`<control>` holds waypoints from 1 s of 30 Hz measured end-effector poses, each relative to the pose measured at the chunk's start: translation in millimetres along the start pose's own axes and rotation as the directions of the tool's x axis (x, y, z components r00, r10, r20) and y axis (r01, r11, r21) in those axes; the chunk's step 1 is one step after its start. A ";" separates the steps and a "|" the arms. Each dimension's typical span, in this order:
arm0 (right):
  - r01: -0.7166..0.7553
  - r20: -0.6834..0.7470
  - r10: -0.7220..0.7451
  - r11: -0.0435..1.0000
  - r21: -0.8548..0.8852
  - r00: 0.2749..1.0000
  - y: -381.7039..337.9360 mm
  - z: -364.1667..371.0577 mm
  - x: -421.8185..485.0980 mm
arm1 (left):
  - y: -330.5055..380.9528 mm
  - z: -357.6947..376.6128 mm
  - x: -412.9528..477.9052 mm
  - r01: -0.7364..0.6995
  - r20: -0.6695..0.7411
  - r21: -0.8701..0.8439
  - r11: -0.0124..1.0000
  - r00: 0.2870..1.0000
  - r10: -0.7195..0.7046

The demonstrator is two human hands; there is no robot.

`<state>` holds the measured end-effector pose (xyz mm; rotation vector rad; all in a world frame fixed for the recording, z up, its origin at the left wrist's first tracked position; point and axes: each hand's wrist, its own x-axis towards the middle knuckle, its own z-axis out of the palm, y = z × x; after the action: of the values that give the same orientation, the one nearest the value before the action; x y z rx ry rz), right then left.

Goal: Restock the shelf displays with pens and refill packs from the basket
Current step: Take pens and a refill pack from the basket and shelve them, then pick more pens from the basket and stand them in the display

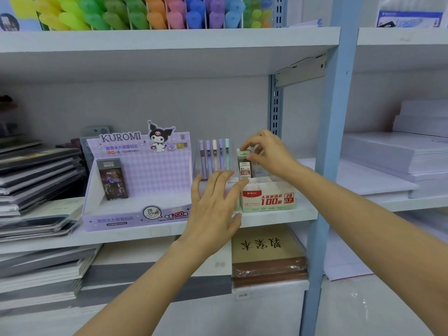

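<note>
White shelving on a blue upright carries stacked notebooks at left. Centre of the middle board: a purple KUROMI display box with 1 dark pack upright at its left end. Left hand, fingers straight and spread, grasping nothing, is raised before the green-and-white display box, index tip at its left rim; contact cannot be told. Behind it, 5 pastel pens stand in a clear holder. Right hand pinches the top of a refill pack, upright at the green box's rear left.
</note>
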<state>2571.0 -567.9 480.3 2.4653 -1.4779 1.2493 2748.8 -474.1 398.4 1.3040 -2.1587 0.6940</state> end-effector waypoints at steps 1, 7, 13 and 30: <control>-0.002 -0.006 0.002 1.000 -0.027 1.000 0.0 -1.5 0.4 | 0.0 0.2 -0.3 0.001 0.002 -0.002 1.000 1.000 -0.001; 0.013 0.140 0.008 0.988 -0.151 0.990 -6.6 -12.8 -16.8 | -1.6 -2.9 -1.8 -0.012 0.046 -0.018 1.000 0.999 0.012; 0.229 -0.130 -0.221 0.972 0.048 0.967 -42.7 -4.8 -74.6 | 2.3 -14.5 -39.8 -0.037 -0.158 -0.118 0.992 0.987 0.018; -0.439 0.883 0.253 0.897 -0.060 0.396 4.5 304.8 -368.2 | 4.2 165.2 -425.8 0.577 0.820 0.006 0.817 0.464 -0.334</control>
<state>2670.2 -414.8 38.5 3.2509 -2.2341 -0.1078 2888.2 -311.2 -4.9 2.1916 -2.1736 -0.5518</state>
